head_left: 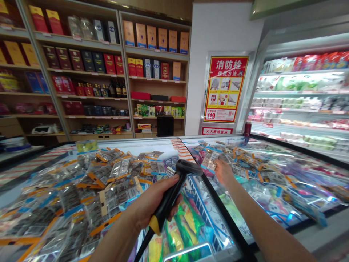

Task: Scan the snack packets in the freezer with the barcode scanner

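Note:
My left hand (155, 198) is wrapped round a black barcode scanner (170, 193) with a yellow band near its cable end. The scanner's head tilts away from me above the freezer. Farther forward, on the right-hand glass lid, my right hand (225, 173) has its fingers closed at the edge of a clear snack packet (209, 158) with a printed label. Many similar packets with orange and blue edges (118, 193) are spread over the left lid. Below the scanner, green and yellow corn packs (174, 234) lie in a wire basket inside the freezer.
A dark lid frame (222, 214) runs between the two freezer halves. A dark red can (247, 129) stands at the far rim. Shelves of boxed bottles (87, 60) line the back, beside a red fire hydrant sign (226, 89). A lit refrigerated display (300, 102) stands to the right.

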Action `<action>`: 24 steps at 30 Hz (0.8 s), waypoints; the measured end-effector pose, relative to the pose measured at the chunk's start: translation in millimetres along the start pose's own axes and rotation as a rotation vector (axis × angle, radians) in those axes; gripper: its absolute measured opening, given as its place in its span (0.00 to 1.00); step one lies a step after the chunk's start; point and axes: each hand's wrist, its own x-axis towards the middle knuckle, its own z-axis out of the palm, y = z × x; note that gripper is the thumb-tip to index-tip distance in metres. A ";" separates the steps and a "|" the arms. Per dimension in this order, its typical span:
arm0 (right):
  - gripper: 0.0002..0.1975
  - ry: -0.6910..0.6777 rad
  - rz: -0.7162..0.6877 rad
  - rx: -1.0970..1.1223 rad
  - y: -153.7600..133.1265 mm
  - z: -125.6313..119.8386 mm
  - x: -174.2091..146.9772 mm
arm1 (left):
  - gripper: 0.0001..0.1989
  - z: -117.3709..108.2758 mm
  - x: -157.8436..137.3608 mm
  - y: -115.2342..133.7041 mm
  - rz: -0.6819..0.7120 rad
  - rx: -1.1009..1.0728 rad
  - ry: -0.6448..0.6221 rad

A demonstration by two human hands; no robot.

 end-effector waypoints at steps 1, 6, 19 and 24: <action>0.02 0.006 0.017 0.005 -0.4 0.1 -0.2 | 0.20 0.1 -0.1 0.4 -0.001 0.002 0.001; 0.03 0.047 0.103 0.043 -2.5 1.0 -1.5 | 0.20 -0.1 -0.9 0.9 -0.007 0.008 -0.024; 0.04 0.062 0.139 0.064 -2.8 -0.6 0.2 | 0.19 -0.8 -1.3 2.2 -0.026 -0.011 -0.044; 0.04 0.072 0.145 0.063 -3.4 -2.0 1.8 | 0.20 -0.5 -0.8 2.5 -0.030 -0.006 -0.042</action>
